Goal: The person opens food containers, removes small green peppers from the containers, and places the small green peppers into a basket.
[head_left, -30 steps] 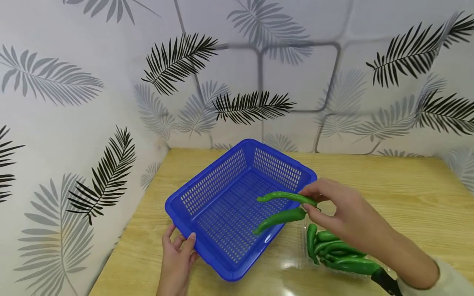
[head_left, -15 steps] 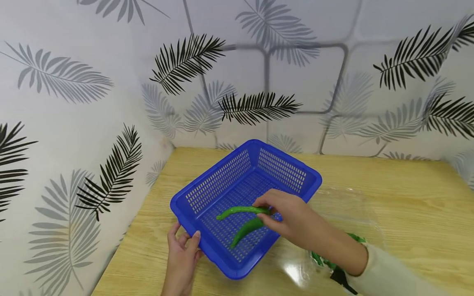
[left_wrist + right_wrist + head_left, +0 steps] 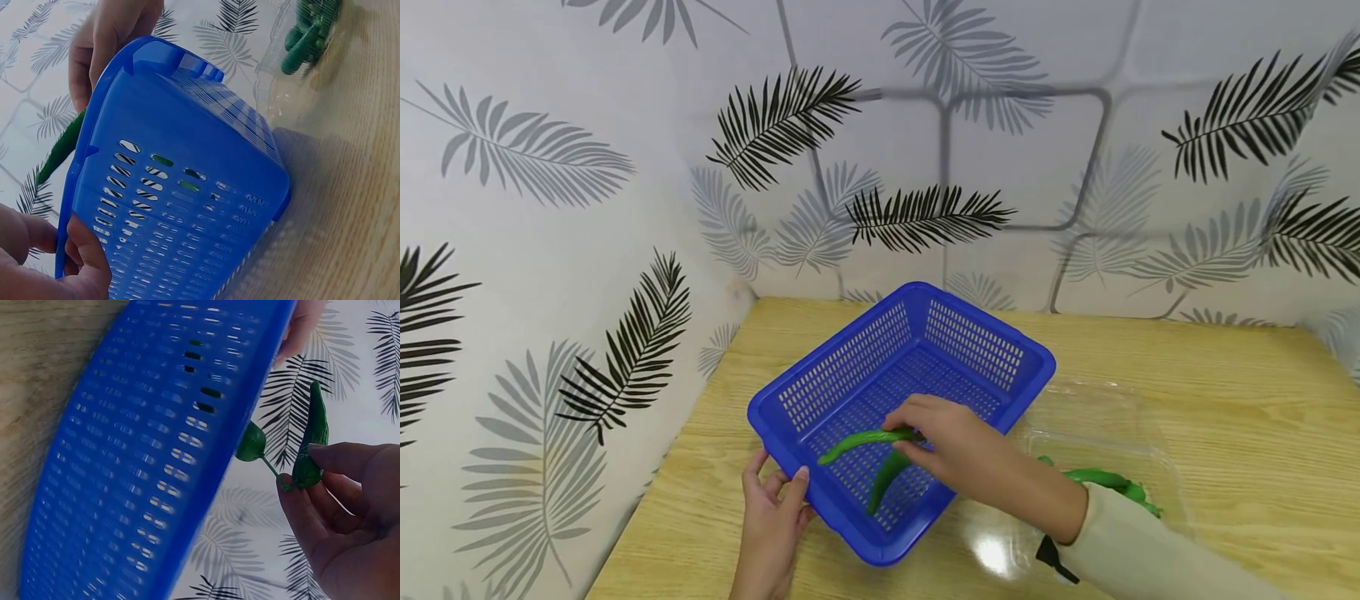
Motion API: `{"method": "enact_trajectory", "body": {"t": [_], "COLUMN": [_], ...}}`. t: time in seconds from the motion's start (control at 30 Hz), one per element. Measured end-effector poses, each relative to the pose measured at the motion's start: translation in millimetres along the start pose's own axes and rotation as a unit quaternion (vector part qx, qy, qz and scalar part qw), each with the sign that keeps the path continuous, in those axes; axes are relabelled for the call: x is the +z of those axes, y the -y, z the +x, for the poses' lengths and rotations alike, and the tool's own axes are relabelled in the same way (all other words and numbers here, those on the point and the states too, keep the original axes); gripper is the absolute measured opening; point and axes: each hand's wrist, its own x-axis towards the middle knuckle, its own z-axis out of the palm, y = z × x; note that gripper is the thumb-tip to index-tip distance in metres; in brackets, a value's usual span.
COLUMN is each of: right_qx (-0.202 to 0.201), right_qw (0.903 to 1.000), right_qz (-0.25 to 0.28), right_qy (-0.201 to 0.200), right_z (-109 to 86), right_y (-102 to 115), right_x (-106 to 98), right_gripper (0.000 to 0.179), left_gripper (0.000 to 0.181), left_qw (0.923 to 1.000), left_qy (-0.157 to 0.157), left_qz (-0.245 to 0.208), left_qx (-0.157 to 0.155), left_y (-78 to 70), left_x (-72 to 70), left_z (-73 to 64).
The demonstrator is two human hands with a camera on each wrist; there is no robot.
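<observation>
A blue plastic basket (image 3: 842, 375) with slotted walls stands on the wooden table, set at an angle. At its near left corner my left hand (image 3: 775, 521) grips the rim, thumb on top and fingers beneath. My right hand (image 3: 951, 442) is over the basket's inside and pinches two green chili peppers. One, a lighter curved pepper (image 3: 857, 443), points left from the fingertips; the darker pepper (image 3: 886, 483) hangs down toward the basket floor. In the right wrist view, thumb and fingers hold the near pepper (image 3: 314, 431) and the thin stem of the other pepper (image 3: 251, 442).
To the basket's right lies a clear plastic container (image 3: 1093, 421) holding several green chili peppers (image 3: 1105, 479), partly hidden by the right sleeve (image 3: 1142, 542). A black strap (image 3: 1055, 560) shows by the right wrist. A leaf-patterned wall covering (image 3: 917, 150) rises behind the table.
My right hand has moved left from above the container to over the basket with both peppers, lowering them slightly. The left hand keeps its grip on the rim.
</observation>
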Motion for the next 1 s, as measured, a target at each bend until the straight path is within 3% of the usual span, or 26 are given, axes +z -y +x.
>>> {"method": "enact_trajectory", "body": {"t": [0.47,0.8,1.0], "right_qx": [0.034,0.066,0.095], "right_qw": [0.9976,0.9881,0.9788], "right_qz": [-0.021,-0.056,-0.063], "right_qy": [0.056,0.127,0.171], "right_z": [-1.6,-0.2,2.5], "right_y": [-11.0,-14.7,-10.4], "right_x": [26.0,36.7,34.8], "right_gripper": [0.013,0.009,0.016], "left_gripper": [0.066,0.067,0.068], "left_qw": [1.0,0.9999,0.9998], "left_qy": [0.003,-0.007,-0.009], "left_qz": [0.004,-0.012,-0.017], "left_qx": [0.005,-0.002,-0.005], "left_y": [-0.4,-0.3,0.4], "left_x": [3.2,3.7,4.2], "left_z": [-1.0,-2.9,-2.6]}}
